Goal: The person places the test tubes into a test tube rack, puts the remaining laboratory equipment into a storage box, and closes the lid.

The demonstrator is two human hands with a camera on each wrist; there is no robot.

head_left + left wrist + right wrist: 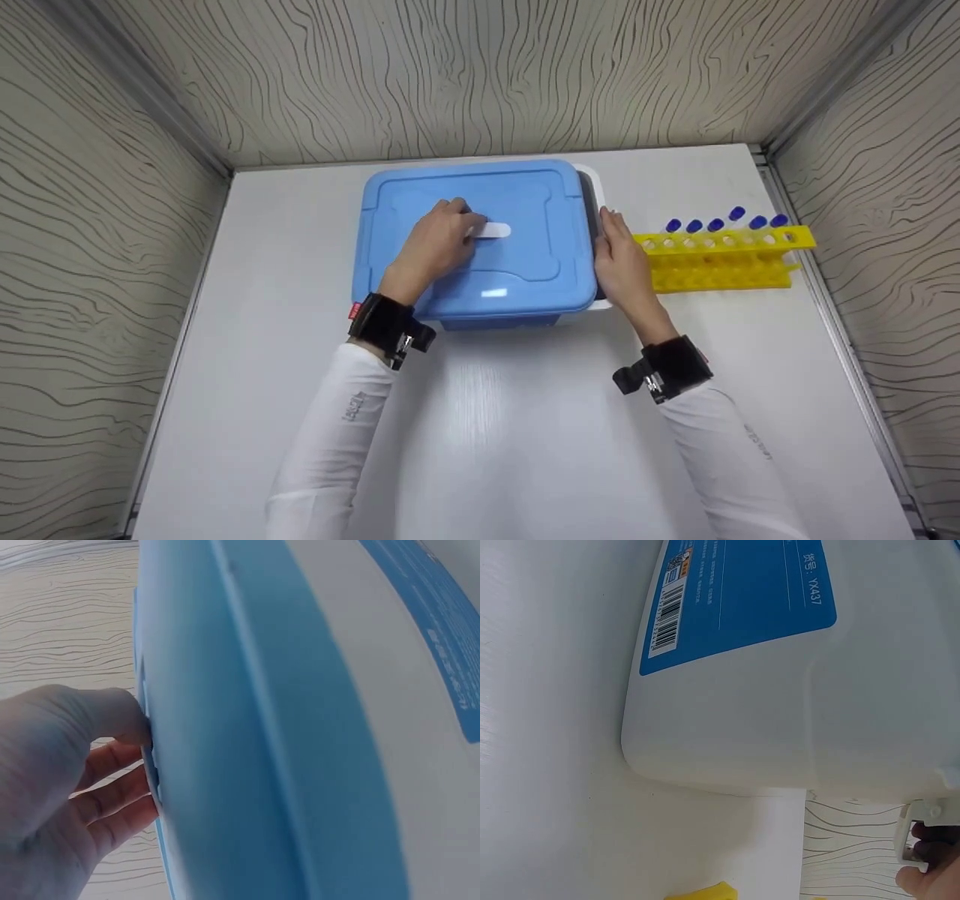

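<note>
A white plastic storage box (727,720) with a blue label (742,607) stands on the table under a blue lid (487,187). The lid sits shifted to the left and leaves a dark gap along the box's right rim (595,187). My left hand (439,238) holds the white handle (495,230) in the middle of the lid, thumb and fingers pinching it. At the box's right end, my right hand (622,261) grips a white side handle (904,832); its fingers go through the opening. The box's inside is hidden.
Right of the box, a yellow test tube rack (720,274) holds several tubes with blue caps (715,224), close to my right hand. Wood-patterned panels (480,82) enclose the white table (480,450) at the back and both sides.
</note>
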